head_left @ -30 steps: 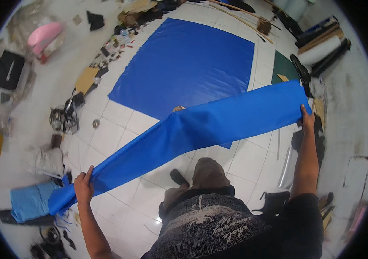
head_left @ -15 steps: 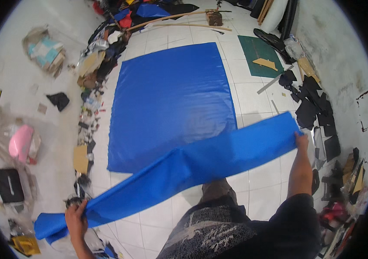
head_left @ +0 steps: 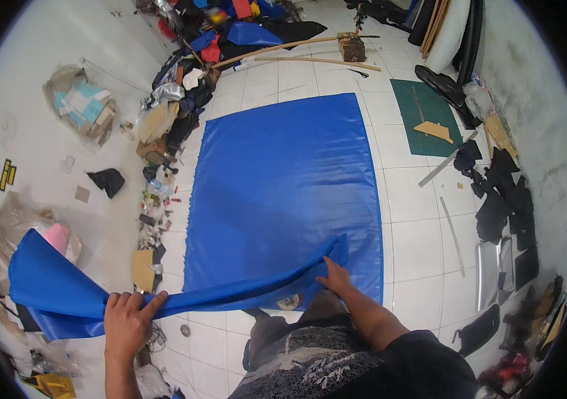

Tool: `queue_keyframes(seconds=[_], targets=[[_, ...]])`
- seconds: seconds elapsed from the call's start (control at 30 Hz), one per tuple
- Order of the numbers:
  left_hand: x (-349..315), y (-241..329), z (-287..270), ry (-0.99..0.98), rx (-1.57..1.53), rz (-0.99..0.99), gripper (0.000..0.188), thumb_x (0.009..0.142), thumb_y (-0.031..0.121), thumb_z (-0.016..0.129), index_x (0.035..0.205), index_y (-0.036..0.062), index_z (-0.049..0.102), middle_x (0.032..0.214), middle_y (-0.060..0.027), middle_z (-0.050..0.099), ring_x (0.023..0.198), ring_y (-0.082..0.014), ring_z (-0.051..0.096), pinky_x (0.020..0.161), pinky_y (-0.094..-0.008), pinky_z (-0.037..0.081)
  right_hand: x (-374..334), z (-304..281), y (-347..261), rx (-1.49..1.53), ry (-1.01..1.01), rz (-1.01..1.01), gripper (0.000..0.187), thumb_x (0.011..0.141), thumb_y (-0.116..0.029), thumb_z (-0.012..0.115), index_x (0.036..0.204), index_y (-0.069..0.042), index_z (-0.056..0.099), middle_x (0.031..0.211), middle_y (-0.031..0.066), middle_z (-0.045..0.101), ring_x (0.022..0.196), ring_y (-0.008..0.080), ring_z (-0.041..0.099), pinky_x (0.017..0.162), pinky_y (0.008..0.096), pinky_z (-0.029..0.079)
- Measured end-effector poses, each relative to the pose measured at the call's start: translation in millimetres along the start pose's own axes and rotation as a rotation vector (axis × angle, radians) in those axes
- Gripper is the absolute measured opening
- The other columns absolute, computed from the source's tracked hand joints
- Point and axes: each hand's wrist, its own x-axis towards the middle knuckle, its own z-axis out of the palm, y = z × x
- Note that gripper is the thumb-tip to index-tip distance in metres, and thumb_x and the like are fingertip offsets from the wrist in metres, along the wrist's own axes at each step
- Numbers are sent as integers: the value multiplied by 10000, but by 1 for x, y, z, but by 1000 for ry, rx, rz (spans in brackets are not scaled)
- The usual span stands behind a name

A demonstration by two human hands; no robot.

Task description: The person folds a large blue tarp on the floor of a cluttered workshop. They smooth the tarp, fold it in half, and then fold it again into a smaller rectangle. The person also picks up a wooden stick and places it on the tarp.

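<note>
A long strip of blue sheet material, gathered into folds, hangs between my two hands above the floor. My left hand is closed round it, and a wide end fans out past that hand on the far left. Near its other end, my right hand grips the material, with the tip poking up beyond the fingers. Below lies a large, nearly square blue sheet, spread flat on the tiles. The held strip covers part of its near edge.
A green cutting mat with a tan cardboard piece lies at right. Black scraps and a metal ruler are close by. Assorted clutter lines the left wall. Long wooden sticks lie at the back.
My right hand has swung left and inward with its end of the blue material, which now sags in narrower folds. The left end has risen and spread. The view has shifted.
</note>
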Motion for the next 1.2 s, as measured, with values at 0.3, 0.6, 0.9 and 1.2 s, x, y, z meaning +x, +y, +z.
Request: queue_keyframes(seconds=[0.3,0.6,0.9,1.2], targets=[[62,-42,-1,49,70,54,509,611,69,640,1083,253,683,698,0,458,675,-187,502,652,-334,375,33,7,-43,3,114,-144,919,712,-340,784,1436,-147,250,1393,217,357,1232,398,427,975,469,414],[113,-146,75,185,-65,232,495,594,72,664,1057,248,682,690,-10,458,679,-204,499,643,-348,363,115,27,-65,-264,177,-76,573,718,-344,745,1196,-108,535,1261,209,492,1159,380,484,949,445,431],[168,-289,228,232,-276,257,497,624,57,659,1088,234,679,715,-24,491,727,-215,527,687,-355,383,111,37,-118,-361,324,78,317,749,-268,669,992,-84,584,954,189,643,903,349,611,769,495,471],[245,-320,373,225,-441,227,462,710,29,623,1128,224,655,1042,-67,611,1011,-264,550,922,-419,404,84,-46,-153,-507,601,5,226,752,-167,664,938,-81,570,905,153,611,866,359,579,729,482,460]])
